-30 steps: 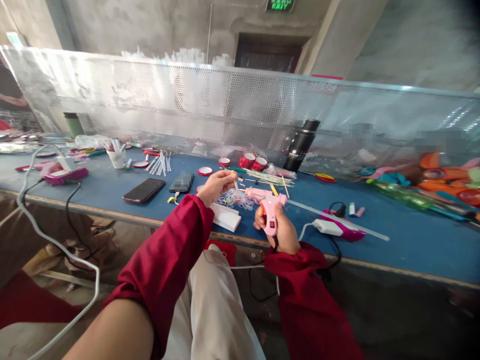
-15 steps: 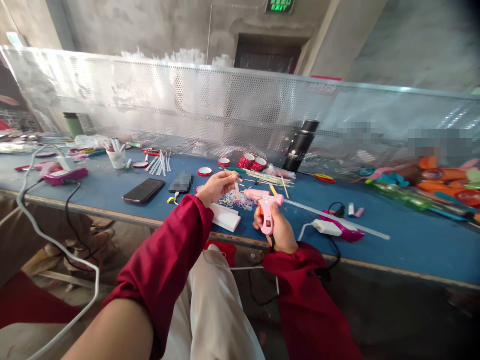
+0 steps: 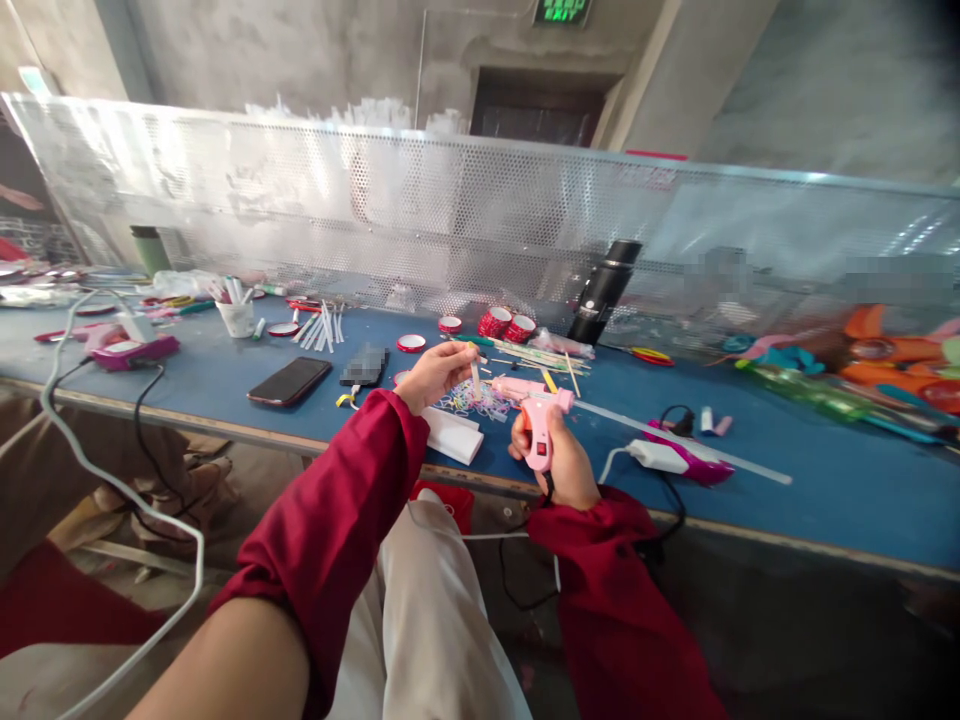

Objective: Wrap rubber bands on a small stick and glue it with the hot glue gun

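Note:
My right hand (image 3: 561,462) grips a pink glue gun (image 3: 536,415) above the front edge of the blue table (image 3: 787,500); its nozzle points left. My left hand (image 3: 433,373) pinches a thin pale stick (image 3: 474,375) that hangs down just ahead of the nozzle. Below them lies a heap of small coloured rubber bands (image 3: 474,400) and a white foam block (image 3: 452,434). Both my sleeves are dark red.
A black phone (image 3: 289,380), a white cup of sticks (image 3: 238,315), red tape rolls (image 3: 504,324), a black flask (image 3: 603,290), a purple-white device (image 3: 679,455) and a long clear rod (image 3: 675,438) lie on the table. A perforated metal screen (image 3: 450,210) runs behind.
The glue gun in my right hand has shifted slightly, dipping left and coming back; the stick stays pinched by the nozzle. The view has drifted a little.

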Action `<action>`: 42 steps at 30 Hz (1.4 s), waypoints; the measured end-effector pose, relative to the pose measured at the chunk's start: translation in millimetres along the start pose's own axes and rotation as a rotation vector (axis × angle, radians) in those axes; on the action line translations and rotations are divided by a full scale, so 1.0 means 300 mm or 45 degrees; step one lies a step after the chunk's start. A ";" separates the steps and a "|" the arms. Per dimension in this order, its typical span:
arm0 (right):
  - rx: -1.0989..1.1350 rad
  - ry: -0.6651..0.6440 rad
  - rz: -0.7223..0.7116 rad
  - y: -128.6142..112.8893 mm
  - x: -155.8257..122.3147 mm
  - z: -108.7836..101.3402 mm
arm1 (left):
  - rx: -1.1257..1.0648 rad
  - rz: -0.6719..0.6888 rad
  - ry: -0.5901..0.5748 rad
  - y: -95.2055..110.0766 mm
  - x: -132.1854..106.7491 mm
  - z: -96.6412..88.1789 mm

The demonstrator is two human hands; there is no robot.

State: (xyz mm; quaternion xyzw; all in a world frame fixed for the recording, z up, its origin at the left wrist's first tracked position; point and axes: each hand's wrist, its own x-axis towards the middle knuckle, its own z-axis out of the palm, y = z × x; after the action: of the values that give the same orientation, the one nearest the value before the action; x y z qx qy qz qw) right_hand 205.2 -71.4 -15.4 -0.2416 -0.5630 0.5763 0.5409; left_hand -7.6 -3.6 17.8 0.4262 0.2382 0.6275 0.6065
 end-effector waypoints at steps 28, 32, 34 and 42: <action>0.000 0.063 -0.021 0.004 -0.017 0.005 | 0.029 -0.172 -0.096 -0.003 -0.007 -0.003; -0.029 0.053 -0.037 0.003 -0.016 0.005 | 0.041 -0.169 -0.102 -0.004 -0.007 -0.004; -0.028 0.057 -0.036 0.003 -0.016 0.004 | 0.049 -0.170 -0.088 -0.003 -0.008 -0.002; -0.057 0.055 -0.017 -0.002 -0.021 0.010 | 0.074 -0.172 -0.085 -0.001 -0.011 0.000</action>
State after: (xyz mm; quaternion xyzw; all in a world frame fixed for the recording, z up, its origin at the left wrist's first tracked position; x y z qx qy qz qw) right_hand 204.7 -78.3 -16.2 -0.2624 -0.5655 0.5545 0.5513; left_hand -7.7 -6.8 16.8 0.4473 0.2643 0.5635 0.6423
